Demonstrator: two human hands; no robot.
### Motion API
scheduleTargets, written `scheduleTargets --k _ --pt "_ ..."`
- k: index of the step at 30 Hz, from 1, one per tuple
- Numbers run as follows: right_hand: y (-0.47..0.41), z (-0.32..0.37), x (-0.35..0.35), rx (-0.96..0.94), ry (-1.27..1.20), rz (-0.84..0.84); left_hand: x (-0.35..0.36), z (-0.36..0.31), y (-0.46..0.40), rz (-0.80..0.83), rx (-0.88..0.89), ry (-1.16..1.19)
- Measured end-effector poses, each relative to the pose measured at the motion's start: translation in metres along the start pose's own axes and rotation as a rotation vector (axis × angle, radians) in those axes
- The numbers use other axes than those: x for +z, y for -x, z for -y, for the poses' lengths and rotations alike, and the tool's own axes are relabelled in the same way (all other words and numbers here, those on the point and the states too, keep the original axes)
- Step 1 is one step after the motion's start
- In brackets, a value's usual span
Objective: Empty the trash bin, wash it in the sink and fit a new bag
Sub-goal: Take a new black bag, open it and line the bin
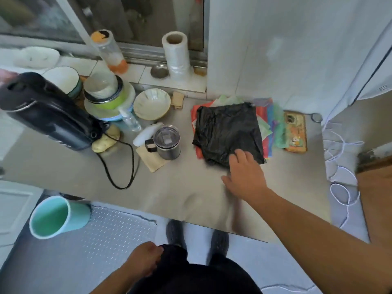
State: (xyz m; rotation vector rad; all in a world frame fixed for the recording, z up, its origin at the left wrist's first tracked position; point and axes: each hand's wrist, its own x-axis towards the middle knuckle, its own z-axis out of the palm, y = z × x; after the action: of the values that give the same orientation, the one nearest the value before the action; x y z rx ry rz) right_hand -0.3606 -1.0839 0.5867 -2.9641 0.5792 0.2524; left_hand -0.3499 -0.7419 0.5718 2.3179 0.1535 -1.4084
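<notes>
**Inspector:** Hands first. State of each?

**Assistant:** The right hand (244,175), right of centre in the frame, reaches forward with fingers spread fairly flat, fingertips touching the near edge of the folded black bag (228,134). It holds nothing yet. The left hand (142,259), at bottom centre, is curled against dark clothing at the person's waist; whether it pinches the fabric I cannot tell for certain, though it looks so.

**Inspector:** The relation the next move depends on?

**Assistant:** The bag lies directly ahead of the right hand, toward the upper frame, on top of a stack of coloured bags (270,122) on the counter (180,187). Its long axis runs roughly away from the person. The right hand is plainly the nearer.

**Inspector:** The bin?

**Assistant:** The teal bin (57,217) sits at lower left, on the floor, tilted, mouth toward the camera, unlined. Well apart from both hands.

**Inspector:** Legible writing?

**Assistant:** None. The phone (296,132) beside the stack shows a cartoon figure only.
</notes>
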Motion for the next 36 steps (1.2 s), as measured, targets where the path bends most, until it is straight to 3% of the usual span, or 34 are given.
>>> scheduleTargets --k 10,14,18,24,28,36 --pt "-0.076 0.015 0.024 -0.055 0.086 0.231 0.025 0.043 0.021 0.007 -0.094 0.135" --pt "-0.09 0.019 0.037 -0.049 0.114 0.215 0.024 0.058 0.017 -0.003 -0.159 0.362" --pt "-0.099 0.015 0.038 -0.029 0.072 0.246 0.02 0.067 0.004 -0.01 -0.191 0.396" --pt "-0.095 0.002 -0.003 0.015 -0.268 0.204 0.002 0.068 -0.018 0.022 -0.181 0.373" --pt "-0.084 0.005 -0.034 0.076 -0.271 0.126 -0.018 0.066 -0.037 0.016 -0.127 0.312" --pt "-0.052 0.017 -0.076 0.181 -0.267 -0.087 -0.056 0.08 -0.054 0.017 -0.131 0.428"
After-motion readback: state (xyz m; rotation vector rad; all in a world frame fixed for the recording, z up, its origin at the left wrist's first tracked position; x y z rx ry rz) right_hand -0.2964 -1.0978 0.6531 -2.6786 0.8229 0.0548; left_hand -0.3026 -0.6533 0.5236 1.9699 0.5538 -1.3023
